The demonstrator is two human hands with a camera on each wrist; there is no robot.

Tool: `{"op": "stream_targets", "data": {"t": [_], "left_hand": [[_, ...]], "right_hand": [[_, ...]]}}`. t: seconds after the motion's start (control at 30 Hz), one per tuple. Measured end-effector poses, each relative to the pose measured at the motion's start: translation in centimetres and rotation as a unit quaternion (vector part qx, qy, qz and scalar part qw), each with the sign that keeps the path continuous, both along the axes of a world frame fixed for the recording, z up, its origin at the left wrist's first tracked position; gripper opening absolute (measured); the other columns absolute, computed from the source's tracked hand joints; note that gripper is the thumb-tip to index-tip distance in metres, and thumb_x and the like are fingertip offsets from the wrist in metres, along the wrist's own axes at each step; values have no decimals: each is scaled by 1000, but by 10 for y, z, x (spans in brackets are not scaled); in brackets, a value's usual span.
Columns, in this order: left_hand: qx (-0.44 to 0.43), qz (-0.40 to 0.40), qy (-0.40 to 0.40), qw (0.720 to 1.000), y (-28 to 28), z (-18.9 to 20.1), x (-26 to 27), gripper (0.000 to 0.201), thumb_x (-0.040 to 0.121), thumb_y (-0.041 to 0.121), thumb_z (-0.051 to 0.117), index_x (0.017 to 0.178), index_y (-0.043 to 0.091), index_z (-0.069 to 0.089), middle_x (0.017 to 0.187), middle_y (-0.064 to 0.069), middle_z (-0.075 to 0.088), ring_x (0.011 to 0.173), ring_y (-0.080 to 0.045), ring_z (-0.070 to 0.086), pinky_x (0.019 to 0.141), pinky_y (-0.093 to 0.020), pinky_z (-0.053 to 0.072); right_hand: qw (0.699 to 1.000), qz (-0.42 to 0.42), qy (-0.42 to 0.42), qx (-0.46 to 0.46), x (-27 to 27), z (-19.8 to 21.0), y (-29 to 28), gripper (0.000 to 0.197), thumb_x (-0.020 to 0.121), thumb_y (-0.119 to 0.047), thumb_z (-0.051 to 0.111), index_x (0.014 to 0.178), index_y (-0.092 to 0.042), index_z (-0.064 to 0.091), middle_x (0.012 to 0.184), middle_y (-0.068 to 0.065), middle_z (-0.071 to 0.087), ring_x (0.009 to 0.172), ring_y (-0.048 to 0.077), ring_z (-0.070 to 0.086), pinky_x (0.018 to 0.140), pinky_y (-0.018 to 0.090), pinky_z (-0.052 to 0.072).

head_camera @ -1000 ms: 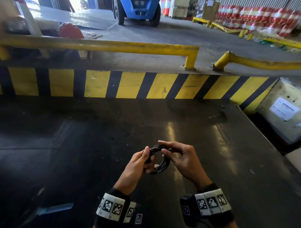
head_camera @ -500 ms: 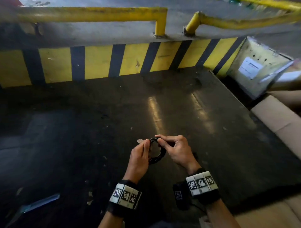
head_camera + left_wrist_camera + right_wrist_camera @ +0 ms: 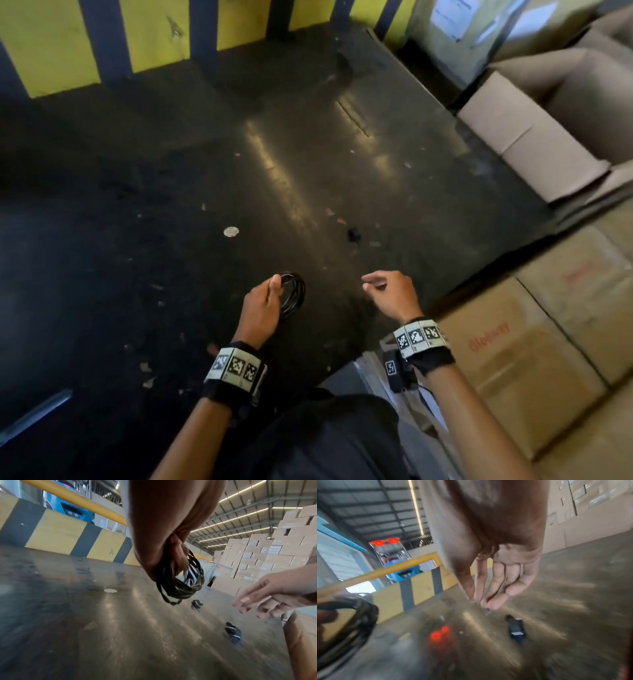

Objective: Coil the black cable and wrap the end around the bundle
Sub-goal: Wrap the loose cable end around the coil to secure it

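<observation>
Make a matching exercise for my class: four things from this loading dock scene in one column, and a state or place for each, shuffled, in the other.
Things
1. left hand
2. right hand
3. black cable
4. cardboard boxes

States or places
A. coiled into a bundle
B. stacked at the right of the floor
C. holds nothing, fingers loosely curled
D. grips the coil

Pairs: 1-D, 2-C, 3-A, 4-B

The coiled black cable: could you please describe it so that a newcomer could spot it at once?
Start at the dark floor below the yellow-and-black striped barrier. The two hands hang above it; the left hand grips the coiled black cable, a small ring of thin loops. The right hand holds nothing.
</observation>
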State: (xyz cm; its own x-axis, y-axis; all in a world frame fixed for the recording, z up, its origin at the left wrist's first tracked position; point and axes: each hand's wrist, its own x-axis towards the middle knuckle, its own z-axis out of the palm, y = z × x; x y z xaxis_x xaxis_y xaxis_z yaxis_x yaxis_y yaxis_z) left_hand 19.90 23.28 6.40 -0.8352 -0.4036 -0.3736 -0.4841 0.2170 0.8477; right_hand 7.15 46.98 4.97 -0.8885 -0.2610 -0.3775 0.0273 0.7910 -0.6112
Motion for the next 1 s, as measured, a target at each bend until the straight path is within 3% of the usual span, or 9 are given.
{"op": "stream_targets", "data": {"t": [0.23,0.37,0.47,0.57,0.67,0.77,0.83,0.9,1.0], "left_hand": [[29,-6,-53,998,-7,-17,0,44,107,34,35,85,6,60,79,-8,57,73,-19,53,74,-43,49],[41,-11,-61,997,-16,-26,-2,43,106,37,36,83,9,60,75,-5,55,68,-17,50,68,-38,44],[45,-17,-59,997,-22,-29,-2,43,106,36,36,80,11,58,72,-2,53,65,-14,48,64,-33,42],[38,-29,-62,997,-26,-31,-2,46,107,34,36,86,2,62,74,-3,57,67,-14,53,67,-34,46],[13,-30,-53,998,-29,-32,-2,42,107,31,37,83,7,62,74,0,60,69,-14,57,70,-38,51],[21,-25,-59,998,-30,-32,-3,42,107,31,37,83,8,62,75,0,61,70,-12,58,70,-36,51],[25,-25,-60,998,-33,-32,-5,43,107,32,36,80,8,60,72,0,57,66,-12,54,65,-35,47],[47,-18,-68,996,-34,-30,-6,44,107,33,36,84,5,60,72,-1,55,66,-12,52,63,-30,45],[84,4,-66,994,-36,-23,-5,44,107,33,36,89,1,61,75,-2,56,68,-12,53,66,-30,46]], "right_hand": [[988,-109,75,85,6,-33,17,27,83,-17,77,110,-17,74,107,8,75,103,29,71,90,35,54],[985,-124,64,105,0,-39,3,41,80,-29,81,118,-21,68,117,8,66,107,29,67,87,37,54],[980,-149,60,118,-1,-51,-6,44,77,-36,84,113,-21,65,109,7,71,102,28,70,83,38,55],[973,-202,31,104,-2,-59,-11,35,81,-22,81,112,-14,67,105,10,78,105,32,72,86,36,53],[972,-223,12,67,-5,-63,-15,26,83,-8,75,108,-8,69,101,16,79,100,33,74,90,36,54],[978,-209,-16,7,-7,-64,-22,26,87,3,68,113,-2,68,105,19,75,87,32,72,83,37,60],[979,-198,-22,-41,-9,-65,-29,27,91,4,65,117,-1,67,110,19,72,94,33,73,80,44,65],[981,-178,-26,-65,-11,-65,-37,31,92,3,65,123,-2,67,109,17,70,97,35,74,71,32,66],[980,-168,-33,-106,-14,-60,-51,34,94,4,64,128,1,65,102,14,65,74,24,72,60,9,58]]}}
